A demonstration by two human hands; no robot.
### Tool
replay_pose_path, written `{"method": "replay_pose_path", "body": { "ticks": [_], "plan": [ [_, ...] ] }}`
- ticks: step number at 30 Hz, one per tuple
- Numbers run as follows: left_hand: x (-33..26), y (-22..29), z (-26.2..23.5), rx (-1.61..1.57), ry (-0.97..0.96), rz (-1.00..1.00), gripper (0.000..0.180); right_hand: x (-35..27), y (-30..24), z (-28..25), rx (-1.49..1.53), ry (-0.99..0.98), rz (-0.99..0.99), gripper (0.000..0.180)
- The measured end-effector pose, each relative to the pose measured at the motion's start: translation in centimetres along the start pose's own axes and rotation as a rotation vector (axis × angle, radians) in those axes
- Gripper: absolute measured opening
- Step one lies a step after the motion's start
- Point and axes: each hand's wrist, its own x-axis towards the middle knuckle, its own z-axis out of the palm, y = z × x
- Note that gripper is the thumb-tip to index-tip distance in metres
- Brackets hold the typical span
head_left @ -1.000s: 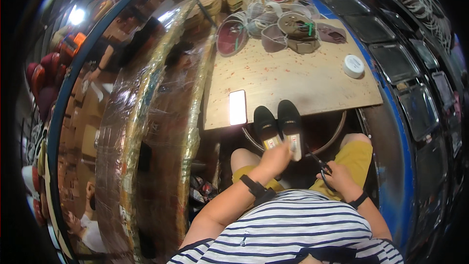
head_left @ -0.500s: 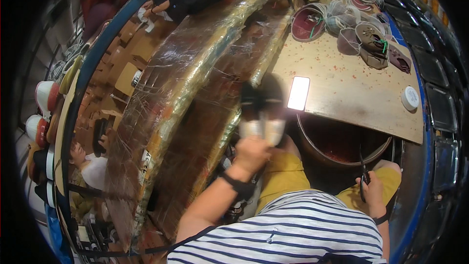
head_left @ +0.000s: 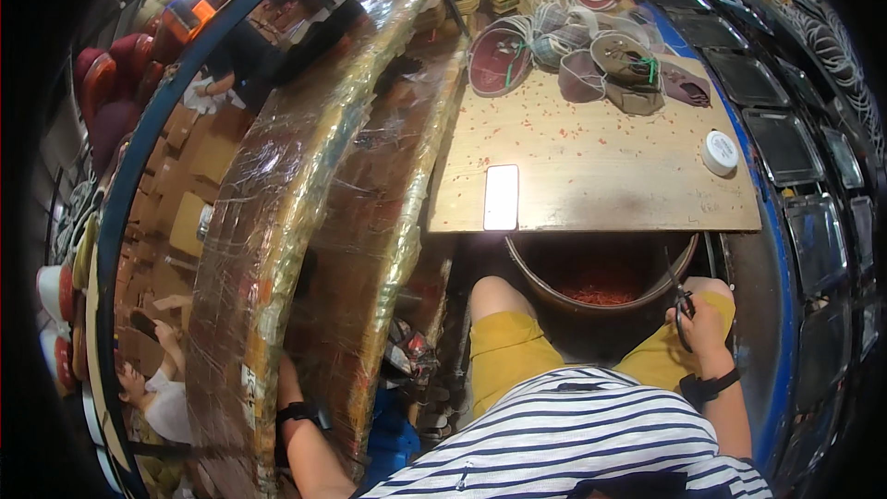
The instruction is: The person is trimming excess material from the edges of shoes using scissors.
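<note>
Head view, left to right: the left hand is hidden low behind the plastic-wrapped rolls [head_left: 277,222] at lower left; only its wristband [head_left: 297,412] shows, so I cannot tell its grip. Mid-frame a white phone [head_left: 501,197] lies at the desk [head_left: 601,176] edge. The right hand [head_left: 704,322] rests on the knee, fingers closed around scissors [head_left: 682,303], beside the basin [head_left: 601,277] of red scraps.

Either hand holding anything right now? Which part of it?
Right hand holds dark scissors by the handles, blades pointing up. Left hand is hidden behind the foil-wrapped panel; cannot tell what it holds.
</note>
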Motion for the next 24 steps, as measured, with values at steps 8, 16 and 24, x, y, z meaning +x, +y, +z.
{"method": "replay_pose_path", "body": {
  "ticks": [8, 16, 24],
  "plan": [
    [1.7, 41.8, -10.4, -0.896, -0.200, 0.343, 0.016, 0.0, 2.5, -2.5, -0.286, 0.116, 0.279, 0.027],
    [0.3, 58.9, -1.3, -1.388, -0.586, 0.177, 0.021, -3.3, 7.2, 2.1, -0.347, 0.350, 0.259, 0.037],
    [1.1, 66.1, 2.4, -1.387, -0.966, -0.207, 0.028, -2.4, 6.9, 2.5, -0.368, 0.438, 0.195, 0.035]
  ]
}}
